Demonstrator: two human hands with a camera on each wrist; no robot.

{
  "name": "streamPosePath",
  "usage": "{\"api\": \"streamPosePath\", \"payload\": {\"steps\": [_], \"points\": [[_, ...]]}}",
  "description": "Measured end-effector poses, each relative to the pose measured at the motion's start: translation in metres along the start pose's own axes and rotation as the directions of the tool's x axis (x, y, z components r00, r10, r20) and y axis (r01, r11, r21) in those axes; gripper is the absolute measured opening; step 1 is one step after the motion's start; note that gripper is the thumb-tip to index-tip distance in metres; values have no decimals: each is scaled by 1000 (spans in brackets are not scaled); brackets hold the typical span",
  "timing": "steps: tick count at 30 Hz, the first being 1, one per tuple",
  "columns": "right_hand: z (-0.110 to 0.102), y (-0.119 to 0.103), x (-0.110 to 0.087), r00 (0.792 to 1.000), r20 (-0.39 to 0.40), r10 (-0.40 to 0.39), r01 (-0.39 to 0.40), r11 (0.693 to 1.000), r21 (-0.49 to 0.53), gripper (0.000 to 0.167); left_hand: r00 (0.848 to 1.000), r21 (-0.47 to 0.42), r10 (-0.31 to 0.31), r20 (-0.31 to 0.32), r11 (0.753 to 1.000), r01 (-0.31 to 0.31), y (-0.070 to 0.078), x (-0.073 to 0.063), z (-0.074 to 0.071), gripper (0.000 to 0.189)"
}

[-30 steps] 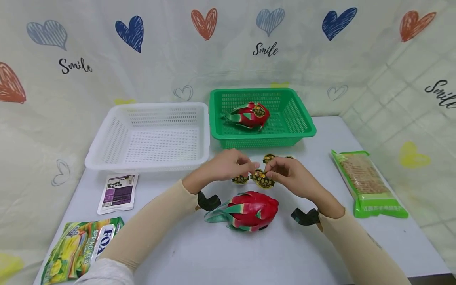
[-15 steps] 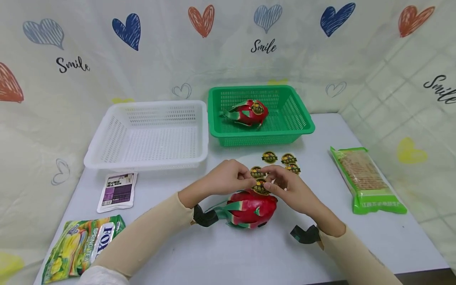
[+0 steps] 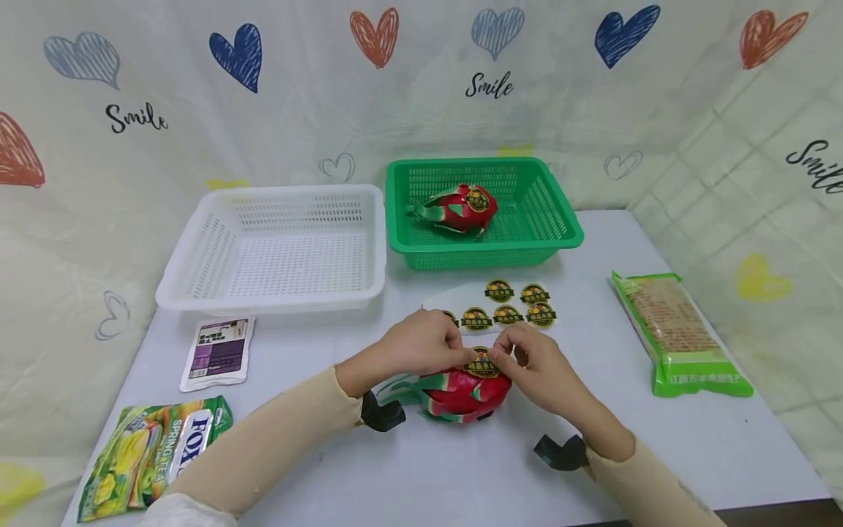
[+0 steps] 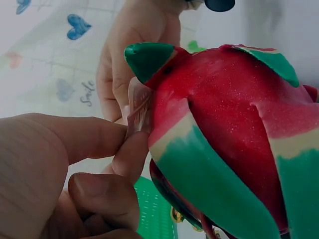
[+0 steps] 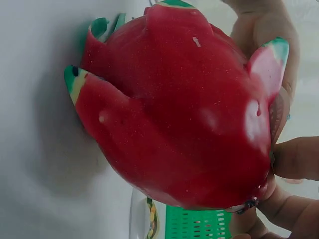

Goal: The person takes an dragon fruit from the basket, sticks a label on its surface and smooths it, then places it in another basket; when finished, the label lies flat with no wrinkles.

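A red dragon fruit (image 3: pixel 454 401) with green-tipped scales lies on the table in front of the person. Against its upper side is a black and gold round sticker (image 3: pixel 481 364), pinched between thumb and forefinger at its left edge by the left hand (image 3: pixel 421 342) and at its right edge by the right hand (image 3: pixel 538 369). From the left wrist, the pale back of the sticker (image 4: pixel 139 107) shows, bent close along the fruit's skin (image 4: pixel 224 114). In the right wrist view the fruit (image 5: pixel 174 109) hides most of the sticker.
Just beyond the hands lies a sticker sheet (image 3: pixel 454 298) with several similar stickers. Behind it, a green basket (image 3: pixel 490 258) contains another dragon fruit (image 3: pixel 448 216) bearing a sticker. A white basket (image 3: pixel 270 302), a purple-white pouch (image 3: pixel 217 355) and a candy bag (image 3: pixel 141 457) are left; a green-edged packet (image 3: pixel 678 329) is right.
Both hands have come from the sticker sheet toward the person with the sticker, down onto the dragon fruit. The sheet behind them is now more exposed.
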State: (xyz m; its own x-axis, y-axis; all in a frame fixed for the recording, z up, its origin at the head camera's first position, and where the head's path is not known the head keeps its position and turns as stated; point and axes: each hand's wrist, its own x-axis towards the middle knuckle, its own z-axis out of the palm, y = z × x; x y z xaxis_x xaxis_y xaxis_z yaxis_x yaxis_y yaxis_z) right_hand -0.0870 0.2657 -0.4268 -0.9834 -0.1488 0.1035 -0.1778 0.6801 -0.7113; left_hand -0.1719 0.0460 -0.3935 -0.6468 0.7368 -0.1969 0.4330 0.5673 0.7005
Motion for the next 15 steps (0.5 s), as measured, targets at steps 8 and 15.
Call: {"api": "streamPosePath", "payload": {"steps": [8, 15], "points": [[7, 1, 3, 1000, -1, -25, 25, 999, -37, 16, 997, 23, 30, 66, 999, -31, -4, 4, 4, 52], [12, -2, 8, 989, 69, 134, -139, 987, 77, 14, 996, 20, 62, 62, 998, -64, -5, 4, 6, 49]]}}
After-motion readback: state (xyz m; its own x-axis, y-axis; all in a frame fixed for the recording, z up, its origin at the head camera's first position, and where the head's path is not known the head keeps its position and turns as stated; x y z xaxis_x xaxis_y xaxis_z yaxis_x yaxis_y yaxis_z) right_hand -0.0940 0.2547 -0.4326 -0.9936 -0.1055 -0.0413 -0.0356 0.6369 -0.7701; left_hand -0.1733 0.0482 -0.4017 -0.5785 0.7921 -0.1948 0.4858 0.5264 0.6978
